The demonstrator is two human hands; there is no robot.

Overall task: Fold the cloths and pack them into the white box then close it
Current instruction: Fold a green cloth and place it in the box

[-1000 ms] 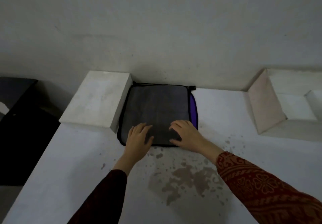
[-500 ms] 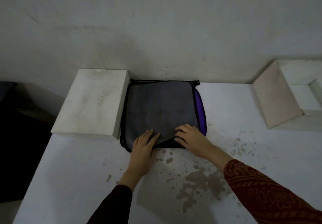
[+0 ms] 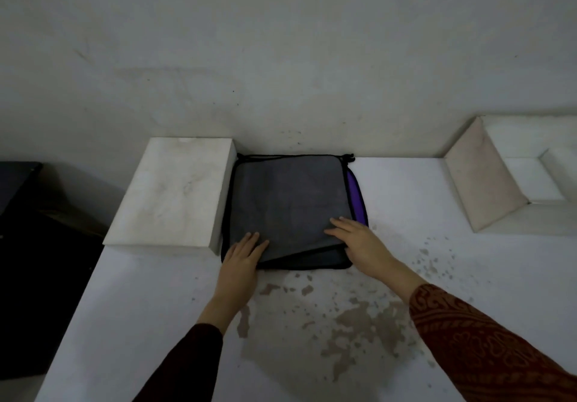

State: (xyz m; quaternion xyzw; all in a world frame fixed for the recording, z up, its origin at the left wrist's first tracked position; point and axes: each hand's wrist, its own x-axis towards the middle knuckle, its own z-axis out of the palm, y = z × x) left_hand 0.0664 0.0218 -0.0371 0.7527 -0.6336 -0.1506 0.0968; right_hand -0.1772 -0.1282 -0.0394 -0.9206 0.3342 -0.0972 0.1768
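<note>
A stack of cloths lies flat on the white table against the wall. The top one is a grey cloth (image 3: 287,201) with black trim; a purple cloth (image 3: 355,195) peeks out on the stack's right side. My right hand (image 3: 359,242) grips the grey cloth's near right corner and has it lifted off the layer beneath. My left hand (image 3: 242,256) rests flat on the near left edge, fingers apart. A white box lid (image 3: 175,192) lies just left of the stack. The open white box (image 3: 487,183) stands at the far right against the wall.
The white table (image 3: 162,323) has brown stains in front of the stack. A dark piece of furniture (image 3: 34,245) sits beyond the table's left edge. The wall rises directly behind the cloths.
Both hands slid from the middle of the grey cloth to its near edge. My right hand pinched the near right corner and raised it, exposing the layer below.
</note>
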